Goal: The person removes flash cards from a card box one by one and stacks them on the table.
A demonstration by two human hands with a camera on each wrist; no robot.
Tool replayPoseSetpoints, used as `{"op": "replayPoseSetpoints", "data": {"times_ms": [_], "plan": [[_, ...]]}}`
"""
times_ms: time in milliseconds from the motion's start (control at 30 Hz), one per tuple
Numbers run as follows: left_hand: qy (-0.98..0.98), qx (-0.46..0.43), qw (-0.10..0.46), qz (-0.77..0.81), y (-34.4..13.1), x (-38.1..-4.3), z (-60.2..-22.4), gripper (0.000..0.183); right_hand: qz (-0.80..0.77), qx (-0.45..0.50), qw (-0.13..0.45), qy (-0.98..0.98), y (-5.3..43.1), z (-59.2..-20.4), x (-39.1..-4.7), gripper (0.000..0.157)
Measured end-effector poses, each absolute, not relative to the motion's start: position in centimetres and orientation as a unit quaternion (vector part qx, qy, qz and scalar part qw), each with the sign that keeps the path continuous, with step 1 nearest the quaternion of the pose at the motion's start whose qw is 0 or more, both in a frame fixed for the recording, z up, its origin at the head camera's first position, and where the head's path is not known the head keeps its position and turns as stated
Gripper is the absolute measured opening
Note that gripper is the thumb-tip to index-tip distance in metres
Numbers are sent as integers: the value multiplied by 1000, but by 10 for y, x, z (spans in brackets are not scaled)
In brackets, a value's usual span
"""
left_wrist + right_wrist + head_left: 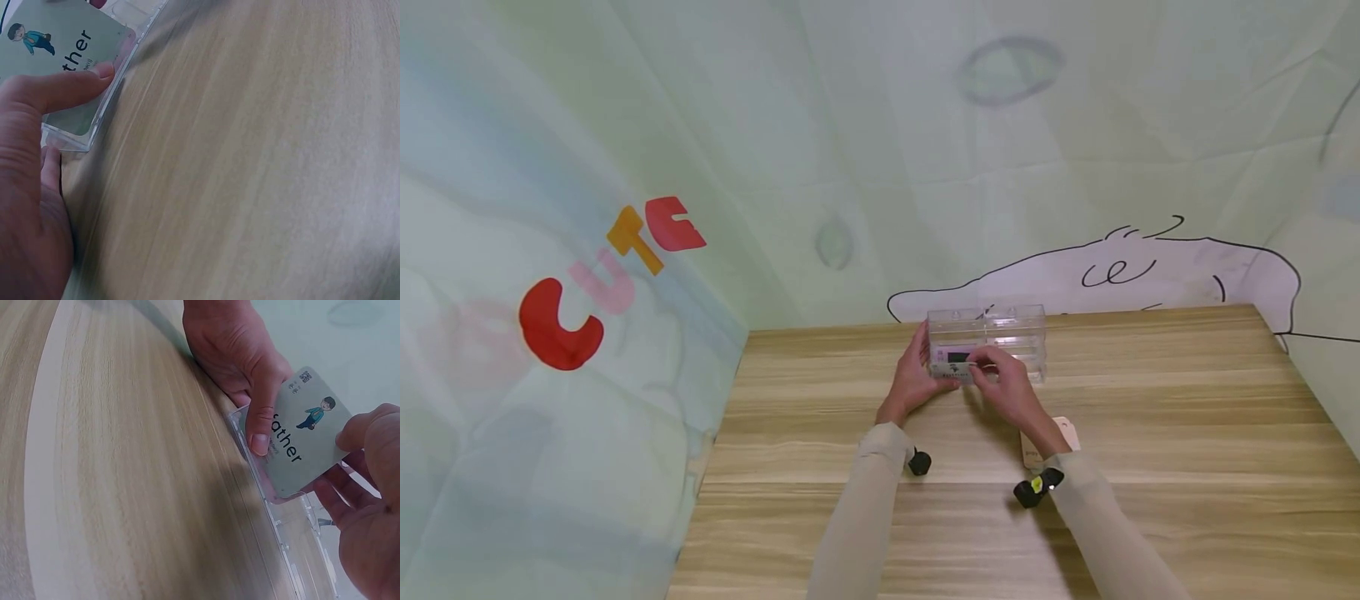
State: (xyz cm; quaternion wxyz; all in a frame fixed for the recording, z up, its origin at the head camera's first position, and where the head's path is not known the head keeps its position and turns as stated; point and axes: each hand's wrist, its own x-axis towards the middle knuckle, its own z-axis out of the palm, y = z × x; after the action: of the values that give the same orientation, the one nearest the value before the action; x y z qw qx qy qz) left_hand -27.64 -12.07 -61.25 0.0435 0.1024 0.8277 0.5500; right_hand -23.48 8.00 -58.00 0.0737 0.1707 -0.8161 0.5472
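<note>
A clear plastic organizer box (1022,327) stands near the table's back edge, divided into compartments. My left hand (913,379) grips its left end, fingers along the side. The left thumb lies over a flash card (322,440) at the box's front. This card reads "father" and has a small cartoon figure and a code printed on it. My right hand (1006,390) pinches the card's edge, thumb on the printed face and fingers behind. In the head view, a pink and dark patch shows inside the left compartment behind the card.
Under my right forearm lies a pale tag-like card (1067,430) with a small hole, partly covered. The wooden table (820,433) meets a printed cloth backdrop (865,167) at the back and left. Black wrist cameras (919,462) stick out by both cuffs.
</note>
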Motion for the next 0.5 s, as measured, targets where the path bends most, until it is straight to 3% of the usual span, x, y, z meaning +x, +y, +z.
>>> {"op": "replayPoseSetpoints", "data": {"times_ms": [500], "plan": [[829, 99, 41, 550, -122, -276, -613, 119, 549, 157, 67, -818, 82, -573, -235, 32]]}}
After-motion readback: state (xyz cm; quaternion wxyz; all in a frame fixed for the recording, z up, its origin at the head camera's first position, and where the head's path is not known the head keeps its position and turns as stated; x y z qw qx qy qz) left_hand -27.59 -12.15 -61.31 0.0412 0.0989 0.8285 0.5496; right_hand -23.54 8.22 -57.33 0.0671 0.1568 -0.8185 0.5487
